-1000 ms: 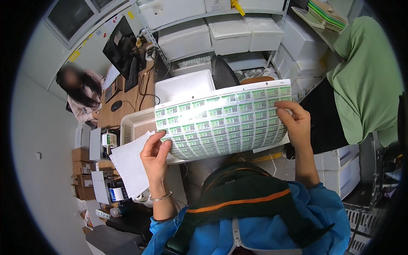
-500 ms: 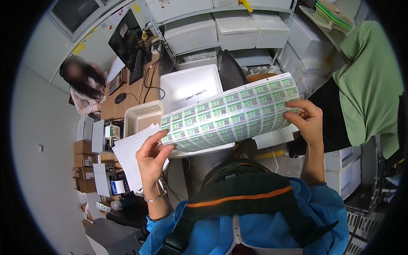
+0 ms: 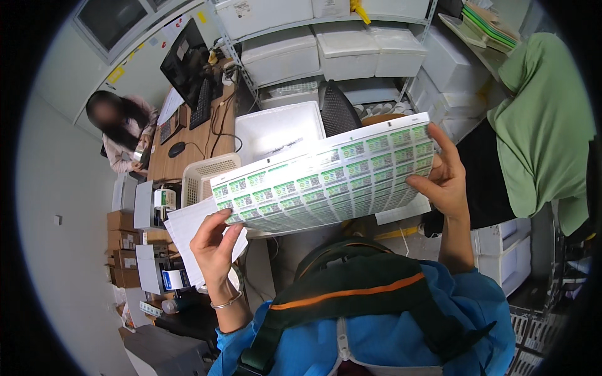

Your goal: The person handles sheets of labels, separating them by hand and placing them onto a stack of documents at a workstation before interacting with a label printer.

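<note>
The left hand (image 3: 212, 252) and right hand (image 3: 450, 187), well apart, pinch the sheet (image 3: 332, 182) by opposite ends mid-frame, where light, even tension would best prevent creases.

The brown wooden desk (image 3: 162, 167) stands at the left and carries a black monitor (image 3: 184, 64), a keyboard (image 3: 200, 108) in front of it, a mouse (image 3: 177, 149), a calculator-like keypad (image 3: 169, 130), a pale paper (image 3: 170, 104) and loose dark cables (image 3: 219, 124). Behind, a grey metal rack (image 3: 320, 20) bears lidded white foam boxes (image 3: 345, 49) side by side on its middle level and more white boxes (image 3: 263, 15) above. At upper right, a ledge (image 3: 484, 60) holds a stack of green and tan folders (image 3: 489, 28). Whatever supports the open foam tub (image 3: 276, 128) and the cream basket (image 3: 210, 175) is hidden, perhaps a table.
</note>
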